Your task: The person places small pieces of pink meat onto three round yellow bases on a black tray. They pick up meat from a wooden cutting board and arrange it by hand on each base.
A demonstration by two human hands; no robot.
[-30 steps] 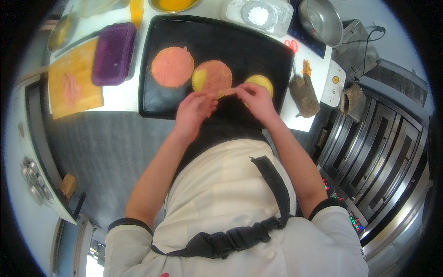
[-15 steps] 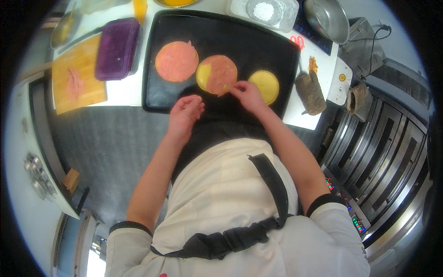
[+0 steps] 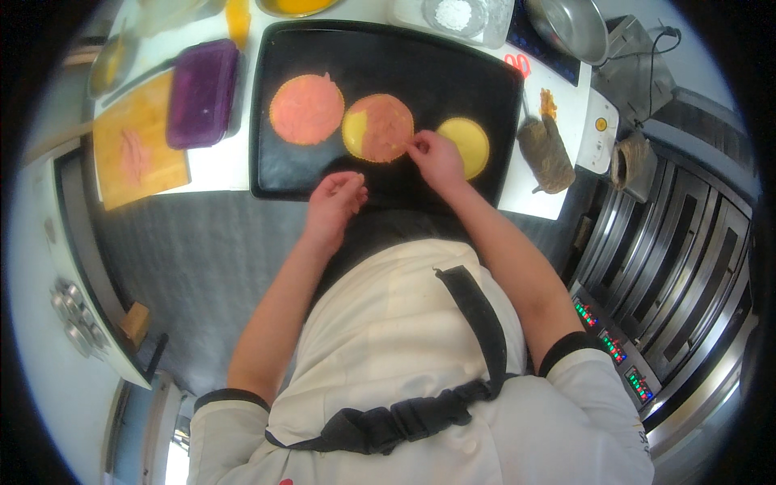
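Note:
A black tray [image 3: 453,69] on the counter carries three round discs. The left disc [image 3: 305,109] is fully covered in pink slices. The middle disc [image 3: 377,128] is yellow with pink covering most of it. The right disc [image 3: 466,145] is plain yellow. My right hand [image 3: 432,158] presses its fingertips on the lower right edge of the middle disc's pink layer. My left hand [image 3: 335,198] hovers over the tray's near edge with loosely curled fingers, holding nothing that I can see.
A purple container [image 3: 202,93] and a wooden board [image 3: 133,149] with pink slices lie left of the tray. Bowls and a steel pan [image 3: 570,28] stand at the back. A brown cloth [image 3: 546,153] lies right of the tray. Oven fronts [image 3: 671,267] stand at the right.
My left hand has pulled back from the middle disc toward the tray's near edge. The pink layer now lies flat on the middle disc under my right fingertips.

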